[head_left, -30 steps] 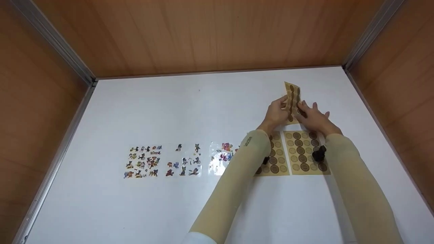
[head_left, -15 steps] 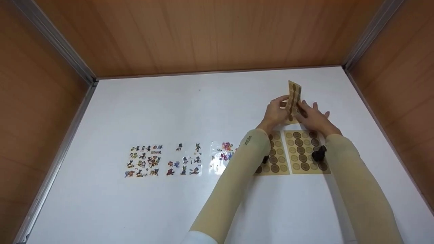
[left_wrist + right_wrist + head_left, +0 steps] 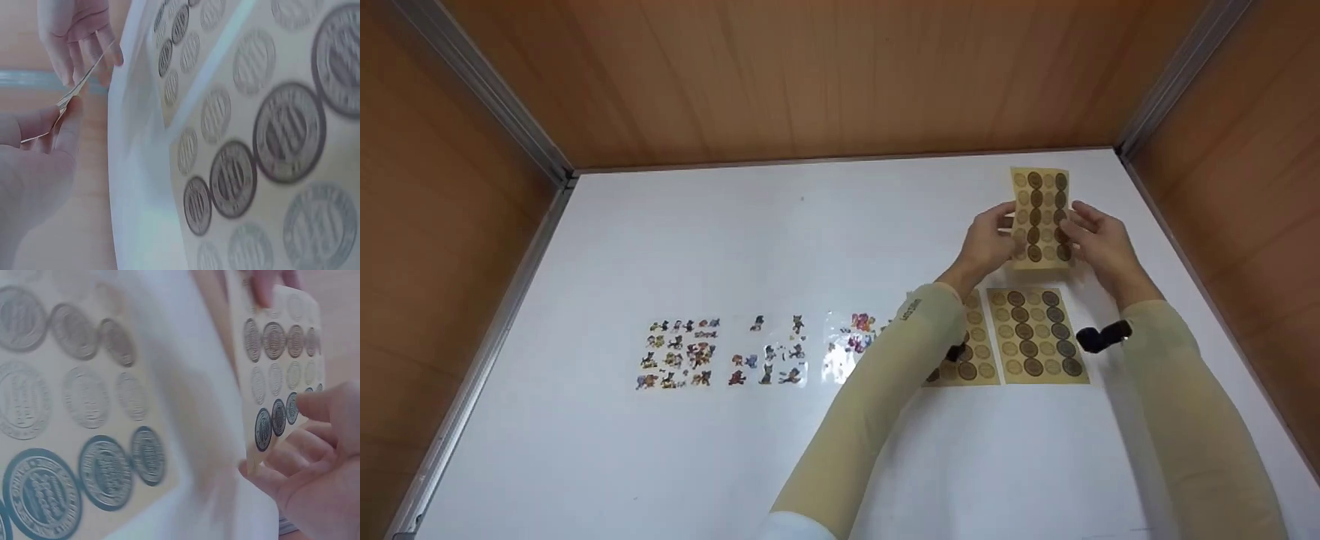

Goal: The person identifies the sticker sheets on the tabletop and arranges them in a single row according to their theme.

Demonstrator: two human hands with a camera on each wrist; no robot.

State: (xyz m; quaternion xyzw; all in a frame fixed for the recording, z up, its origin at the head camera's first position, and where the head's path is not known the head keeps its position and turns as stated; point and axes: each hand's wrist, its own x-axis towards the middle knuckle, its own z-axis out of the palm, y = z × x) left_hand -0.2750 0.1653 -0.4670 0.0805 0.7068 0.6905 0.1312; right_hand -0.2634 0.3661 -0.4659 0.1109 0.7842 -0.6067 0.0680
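A kraft-brown sticker sheet (image 3: pixel 1041 217) with rows of round dark and pale stickers is held up, facing the head camera. My left hand (image 3: pixel 988 238) pinches its left edge between thumb and fingers. On its right edge, my right hand (image 3: pixel 1106 244) has the thumb over the printed face and the fingers behind, as the right wrist view shows. The sheet (image 3: pixel 76 93) appears nearly edge-on in the left wrist view. Just below on the table lies a like sheet (image 3: pixel 1039 337). Another brown sheet (image 3: pixel 979 352) beside it is partly hidden by my left forearm.
Clear sheets of colourful cartoon stickers lie in a row to the left: one at the far left (image 3: pixel 679 356), one in the middle (image 3: pixel 766 360), and one (image 3: pixel 847 345) partly under my left forearm. Wood-grain walls (image 3: pixel 840 82) enclose the white table (image 3: pixel 697 240) at back and sides.
The held sheet has turned from a narrow, slanted view to nearly face-on and shifted right. My right hand has moved right and outward with its edge; my left hand has shifted slightly right.
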